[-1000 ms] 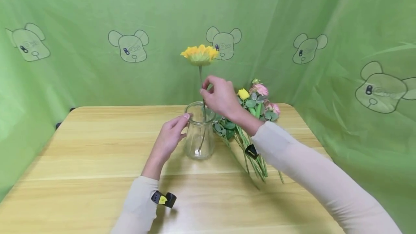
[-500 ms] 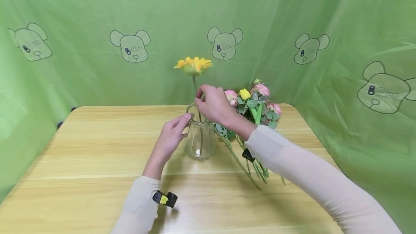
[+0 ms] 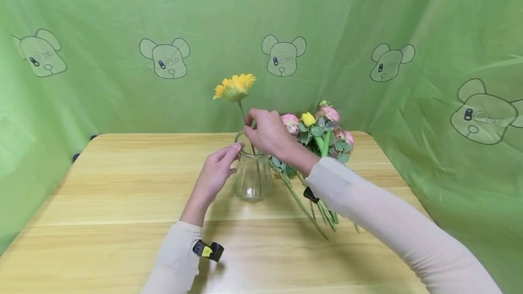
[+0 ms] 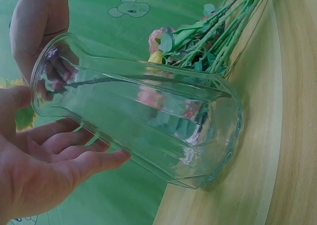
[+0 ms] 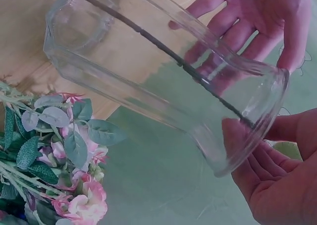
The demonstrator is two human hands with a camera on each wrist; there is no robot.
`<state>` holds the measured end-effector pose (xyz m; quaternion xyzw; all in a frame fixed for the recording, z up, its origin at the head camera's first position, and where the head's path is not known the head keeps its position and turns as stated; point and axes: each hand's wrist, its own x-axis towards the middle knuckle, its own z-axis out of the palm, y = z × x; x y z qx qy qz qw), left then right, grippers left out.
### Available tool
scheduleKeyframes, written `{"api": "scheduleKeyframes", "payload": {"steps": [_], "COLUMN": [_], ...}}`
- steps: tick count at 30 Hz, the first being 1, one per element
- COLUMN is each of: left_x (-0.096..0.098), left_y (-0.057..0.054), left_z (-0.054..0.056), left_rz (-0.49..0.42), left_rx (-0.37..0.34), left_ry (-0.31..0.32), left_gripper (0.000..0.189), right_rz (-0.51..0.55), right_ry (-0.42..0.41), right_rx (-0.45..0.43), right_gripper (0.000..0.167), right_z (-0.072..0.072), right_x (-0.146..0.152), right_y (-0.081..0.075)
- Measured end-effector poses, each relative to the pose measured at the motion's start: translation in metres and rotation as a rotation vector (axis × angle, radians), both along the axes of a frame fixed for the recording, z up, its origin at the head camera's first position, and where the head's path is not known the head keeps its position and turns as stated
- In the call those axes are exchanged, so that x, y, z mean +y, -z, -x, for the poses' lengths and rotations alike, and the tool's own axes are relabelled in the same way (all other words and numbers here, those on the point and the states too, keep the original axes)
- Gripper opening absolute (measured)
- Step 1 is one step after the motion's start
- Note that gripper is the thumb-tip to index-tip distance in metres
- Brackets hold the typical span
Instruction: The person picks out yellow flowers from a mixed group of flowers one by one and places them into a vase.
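A clear glass vase (image 3: 250,178) stands upright on the table. My left hand (image 3: 215,167) touches its left side, thumb at the rim and fingers spread fairly straight along the glass, as the left wrist view shows. Over the mouth, my right hand (image 3: 267,131) pinches the stem of a yellow flower (image 3: 235,88) between thumb and forefinger. The bloom leans left above the rim. Inside the vase, the dark stem (image 5: 163,47) slants down to the base. In the right wrist view the bloom is mostly hidden behind the right hand (image 5: 282,178).
Right of the vase lies a bunch of flowers: pink roses (image 3: 329,113), a yellow tulip (image 3: 308,119) and green leaves, with stems (image 3: 304,208) toward the front. The wooden table (image 3: 122,185) meets a green curtain (image 3: 220,12) with printed bear heads behind.
My right hand has lowered the flower deeper into the vase and moved slightly left. The bloom has dropped and now tilts left. The left hand has stayed at the vase.
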<state>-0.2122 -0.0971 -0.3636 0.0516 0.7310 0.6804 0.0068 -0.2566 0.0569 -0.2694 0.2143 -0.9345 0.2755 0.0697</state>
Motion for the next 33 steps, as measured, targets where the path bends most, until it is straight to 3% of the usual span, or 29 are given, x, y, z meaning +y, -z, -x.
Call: {"api": "scheduleKeyframes", "payload": {"steps": [7,12,33], "left_x": [0.0002,0.0005,0.0003], "left_y": [-0.0004,-0.0005,0.0001], "left_z": [-0.0007,-0.001,0.0001], "left_rz": [-0.011,-0.01,-0.021], "left_rx": [0.006,0.002,0.009], "left_ry": [0.001,0.002,0.012], "left_gripper": [0.058,0.059,0.057], "right_rz": [-0.035,-0.05,-0.026], "right_ry": [-0.011,-0.002,0.01], "right_rx": [-0.019,0.014,-0.009], "right_gripper": [0.007,0.007,0.009], "right_z": [0.0003,0.0015,0.0049], "right_x": [-0.0028,-0.0045,-0.002], "right_y": [0.0044,0.0057,0.0018]}}
